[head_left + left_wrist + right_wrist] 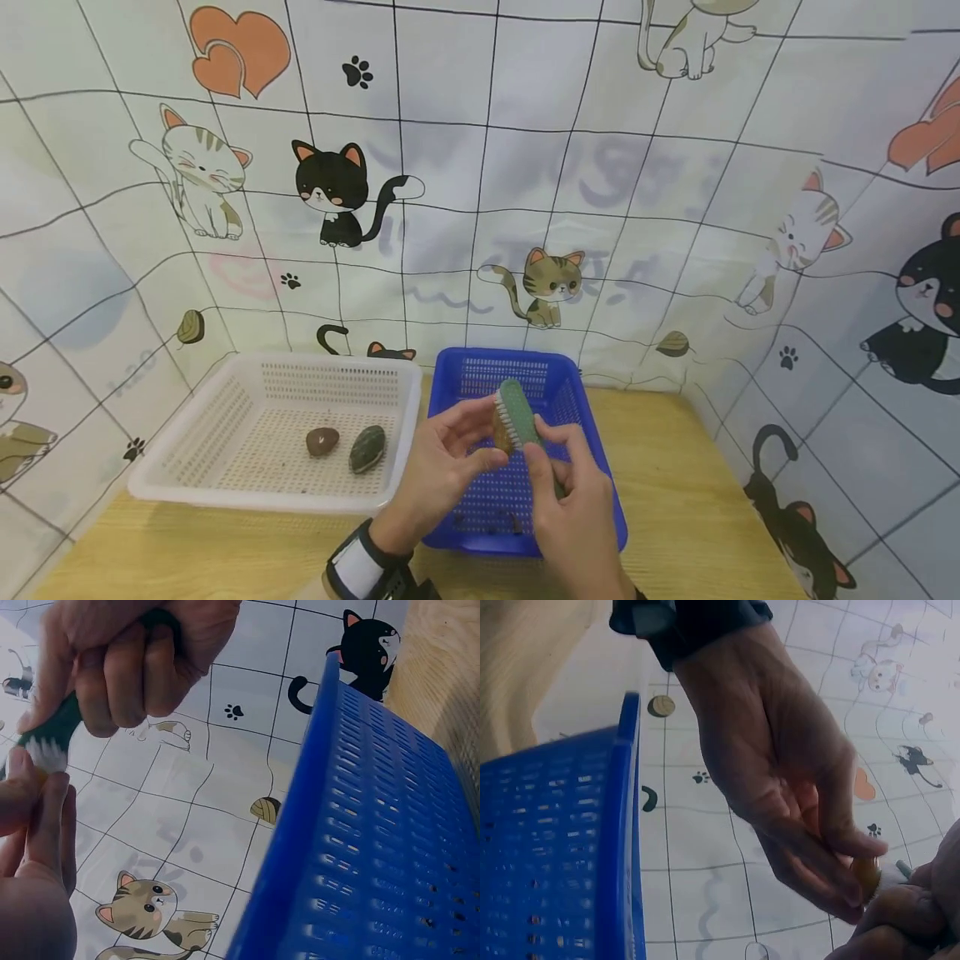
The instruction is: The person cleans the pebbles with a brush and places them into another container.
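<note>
Left hand (442,462) fingers pinch a yellow-brown stone (865,877); right hand (573,504) fingers curled round the handle of a green brush (517,410), white bristles facing left, up against the stone; both held in the air above the blue basket (617,521), which stands on the wooden surface (678,475) with a few dark bits (516,523) on its bottom near the front; white basket (258,499) just left of it, holding a reddish-brown stone (322,442) and a dark green stone (367,449) near its right side, lying apart; cat-print sheet (450,200) behind.
</note>
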{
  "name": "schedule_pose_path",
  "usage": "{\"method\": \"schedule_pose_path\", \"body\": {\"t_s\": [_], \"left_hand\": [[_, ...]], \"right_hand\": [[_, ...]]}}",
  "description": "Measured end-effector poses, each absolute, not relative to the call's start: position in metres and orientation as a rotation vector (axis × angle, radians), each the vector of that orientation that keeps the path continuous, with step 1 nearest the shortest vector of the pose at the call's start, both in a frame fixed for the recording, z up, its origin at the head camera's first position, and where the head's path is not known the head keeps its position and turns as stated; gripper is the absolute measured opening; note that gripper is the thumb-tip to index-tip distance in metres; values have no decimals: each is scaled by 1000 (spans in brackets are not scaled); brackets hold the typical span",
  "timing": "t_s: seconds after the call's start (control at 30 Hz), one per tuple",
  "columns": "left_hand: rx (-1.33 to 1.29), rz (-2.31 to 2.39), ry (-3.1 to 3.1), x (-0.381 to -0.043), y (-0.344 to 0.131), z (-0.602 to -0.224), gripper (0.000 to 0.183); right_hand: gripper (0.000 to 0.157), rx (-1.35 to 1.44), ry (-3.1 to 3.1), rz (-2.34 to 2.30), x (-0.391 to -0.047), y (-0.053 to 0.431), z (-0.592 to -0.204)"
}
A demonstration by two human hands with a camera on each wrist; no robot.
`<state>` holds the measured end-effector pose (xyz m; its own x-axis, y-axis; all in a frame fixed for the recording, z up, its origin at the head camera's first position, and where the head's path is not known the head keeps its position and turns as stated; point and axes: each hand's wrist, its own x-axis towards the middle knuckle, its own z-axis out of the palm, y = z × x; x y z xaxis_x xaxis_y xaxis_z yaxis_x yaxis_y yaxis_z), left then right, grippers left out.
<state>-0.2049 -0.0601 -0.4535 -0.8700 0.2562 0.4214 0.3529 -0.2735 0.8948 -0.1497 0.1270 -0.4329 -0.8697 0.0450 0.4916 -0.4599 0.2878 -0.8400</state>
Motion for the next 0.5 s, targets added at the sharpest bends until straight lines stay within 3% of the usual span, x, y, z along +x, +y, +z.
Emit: {"method": "schedule_pose_path", "body": {"t_s": [0.2, 0.5], "left_hand": [[-839, -2319, -1808, -204, -59, -451, 70], [-656, -2358, -1763, -205, -63, -447, 72]], "right_hand": [[12, 305, -2164, 1643, -152, 132, -432], [14, 403, -2176, 1643, -144, 121, -438]]}}
